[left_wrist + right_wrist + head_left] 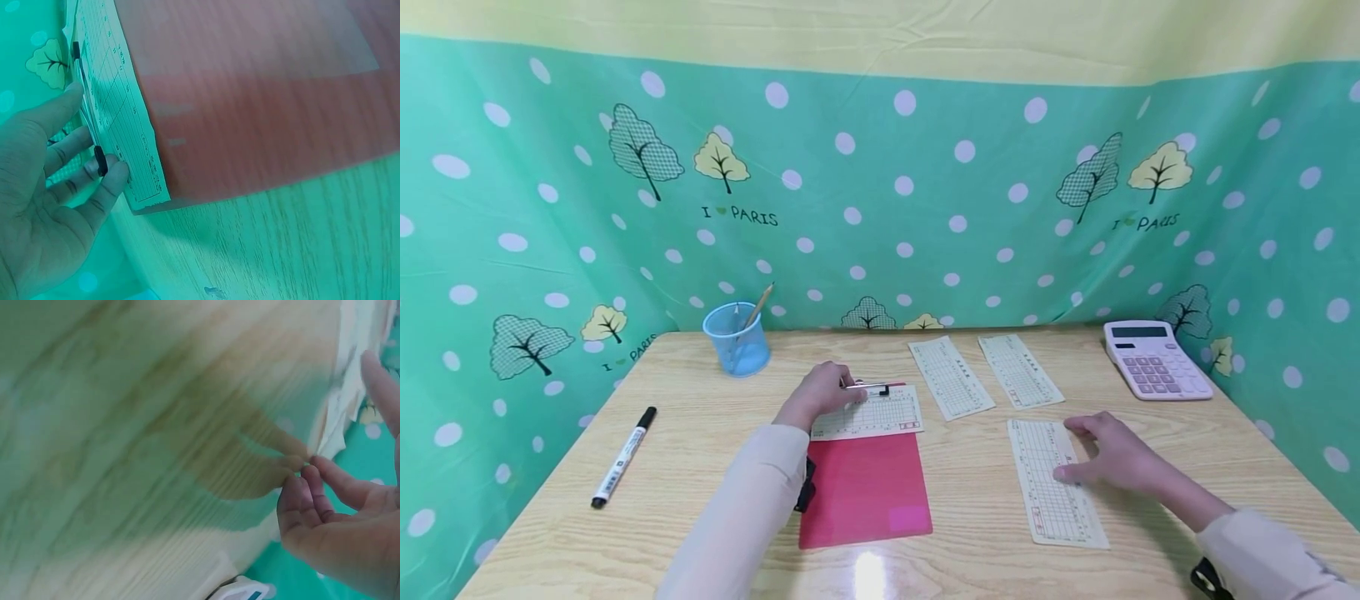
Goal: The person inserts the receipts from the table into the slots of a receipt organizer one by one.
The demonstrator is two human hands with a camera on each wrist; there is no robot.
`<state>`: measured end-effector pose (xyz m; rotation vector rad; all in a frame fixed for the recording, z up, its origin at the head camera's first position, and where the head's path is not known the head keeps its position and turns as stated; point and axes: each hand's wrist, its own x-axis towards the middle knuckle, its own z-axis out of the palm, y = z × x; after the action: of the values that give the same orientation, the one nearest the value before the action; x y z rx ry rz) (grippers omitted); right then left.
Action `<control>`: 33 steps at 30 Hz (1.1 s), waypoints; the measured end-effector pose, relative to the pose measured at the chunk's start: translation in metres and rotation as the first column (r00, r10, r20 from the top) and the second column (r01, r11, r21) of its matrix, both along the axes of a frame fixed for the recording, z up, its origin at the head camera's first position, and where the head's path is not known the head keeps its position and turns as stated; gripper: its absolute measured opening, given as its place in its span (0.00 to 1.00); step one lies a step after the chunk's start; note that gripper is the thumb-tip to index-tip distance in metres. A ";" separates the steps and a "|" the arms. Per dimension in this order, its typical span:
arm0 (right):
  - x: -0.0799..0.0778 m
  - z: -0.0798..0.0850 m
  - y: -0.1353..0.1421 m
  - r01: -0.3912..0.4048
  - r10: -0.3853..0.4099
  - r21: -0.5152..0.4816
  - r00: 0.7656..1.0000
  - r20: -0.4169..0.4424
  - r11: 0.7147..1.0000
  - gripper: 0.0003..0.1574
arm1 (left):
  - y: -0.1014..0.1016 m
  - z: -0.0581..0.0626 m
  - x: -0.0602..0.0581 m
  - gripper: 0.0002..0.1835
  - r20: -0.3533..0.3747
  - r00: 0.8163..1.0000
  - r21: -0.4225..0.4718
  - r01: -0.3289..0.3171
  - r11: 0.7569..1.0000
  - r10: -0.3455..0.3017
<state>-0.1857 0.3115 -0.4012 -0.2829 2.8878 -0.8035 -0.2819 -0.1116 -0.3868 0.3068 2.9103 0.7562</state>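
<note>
At twelve o'clock on the red clipboard (867, 492), the left hand (823, 393) grips the wire clip (883, 390) beside a printed slip (883, 414).
Toward three o'clock on the bench (973, 508), the right hand (1112, 454), thumb and fingers parted, touches a loose sheet (1051, 500); it looks light, easily creased, best held by its long edge.

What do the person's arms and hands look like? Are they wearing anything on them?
The left hand and right hand are bare, with no gloves or rings to be seen. The left sleeve and right sleeve are plain, pale cream. A small black piece shows by the left cuff and another black bit by the right cuff.
</note>
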 end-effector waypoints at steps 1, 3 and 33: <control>0.000 0.000 -0.001 0.005 -0.005 0.019 1.000 -0.004 1.000 0.58 | 0.000 0.000 0.000 0.13 -0.001 1.000 -0.002 0.001 1.000 -0.001; 0.001 0.000 -0.002 0.013 -0.013 0.047 1.000 -0.011 0.999 0.59 | 0.000 0.000 -0.001 0.13 -0.004 1.000 -0.004 0.005 1.000 -0.005; 0.012 -0.004 -0.010 0.048 -0.046 -0.057 0.998 0.038 0.997 0.52 | 0.001 0.002 0.001 0.12 0.008 1.000 -0.011 -0.002 1.000 0.002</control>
<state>-0.1737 0.3019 -0.4053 -0.2054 2.8508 -0.8909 -0.2810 -0.1105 -0.3852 0.2994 2.9064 0.7392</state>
